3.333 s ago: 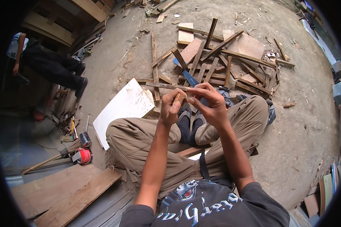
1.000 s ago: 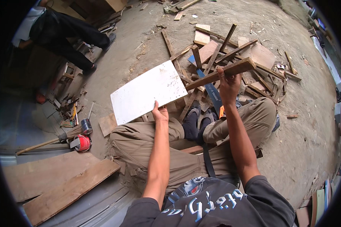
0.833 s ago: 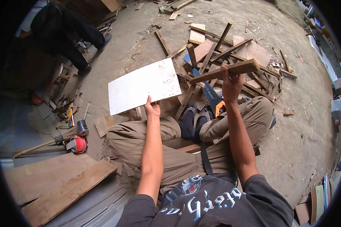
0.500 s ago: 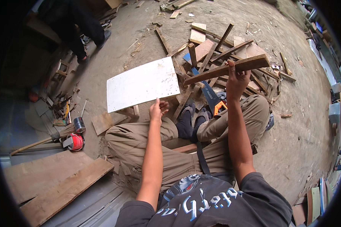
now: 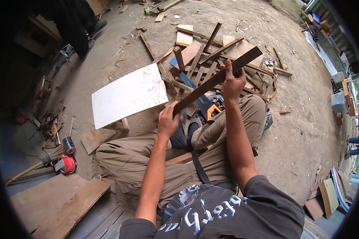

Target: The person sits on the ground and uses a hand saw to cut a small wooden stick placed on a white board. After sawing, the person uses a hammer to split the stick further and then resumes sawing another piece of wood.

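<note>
You hold a wooden strip (image 5: 211, 83) in both hands: your left hand (image 5: 168, 122) grips its near end, your right hand (image 5: 233, 83) is wrapped round it toward the far end. It is long, narrow, straight and dark brown, slanting up to the right in front of your shins, above the blue-bladed saw (image 5: 204, 104).

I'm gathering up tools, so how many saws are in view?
1: the orange-handled saw, near the right shoe, partly hidden by the held stick. Others could be buried in the woodpile.
</note>
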`<action>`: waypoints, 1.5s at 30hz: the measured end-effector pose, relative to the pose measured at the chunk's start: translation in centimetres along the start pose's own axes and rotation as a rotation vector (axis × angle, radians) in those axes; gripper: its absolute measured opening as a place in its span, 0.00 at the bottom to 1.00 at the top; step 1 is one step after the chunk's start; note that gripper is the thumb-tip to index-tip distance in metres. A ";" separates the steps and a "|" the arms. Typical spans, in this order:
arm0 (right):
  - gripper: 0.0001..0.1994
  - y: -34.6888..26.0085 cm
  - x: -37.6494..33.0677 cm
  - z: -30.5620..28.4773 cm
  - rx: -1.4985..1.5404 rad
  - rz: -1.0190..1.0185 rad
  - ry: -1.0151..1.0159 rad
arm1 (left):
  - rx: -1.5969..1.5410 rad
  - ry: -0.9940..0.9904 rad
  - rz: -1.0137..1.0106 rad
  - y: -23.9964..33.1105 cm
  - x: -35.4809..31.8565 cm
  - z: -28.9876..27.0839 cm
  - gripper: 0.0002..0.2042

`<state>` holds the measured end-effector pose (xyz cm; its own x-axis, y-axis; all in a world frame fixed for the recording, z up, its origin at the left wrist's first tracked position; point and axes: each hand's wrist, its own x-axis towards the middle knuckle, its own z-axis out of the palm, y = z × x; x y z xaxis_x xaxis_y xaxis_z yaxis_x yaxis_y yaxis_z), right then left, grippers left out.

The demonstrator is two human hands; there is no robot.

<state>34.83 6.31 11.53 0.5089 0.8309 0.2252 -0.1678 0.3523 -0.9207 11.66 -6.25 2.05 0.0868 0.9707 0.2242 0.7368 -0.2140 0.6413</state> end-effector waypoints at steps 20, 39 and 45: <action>0.22 10.3 -7.1 1.5 -0.118 0.934 -0.579 | 0.560 -0.094 -0.180 -12.8 1.9 -16.5 0.31; 0.22 21.4 -4.2 -4.1 -1.175 0.275 -0.696 | 0.327 0.304 0.044 -10.9 5.7 -4.9 0.20; 0.24 24.7 -5.5 1.0 -1.129 -0.110 -0.768 | 0.379 0.315 0.009 -10.7 5.4 -4.8 0.20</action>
<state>27.01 10.87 -12.17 -0.1791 0.9795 0.0918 0.8040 0.1995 -0.5602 0.99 0.78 -0.08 -0.0697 0.8764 0.4765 0.9341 -0.1104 0.3395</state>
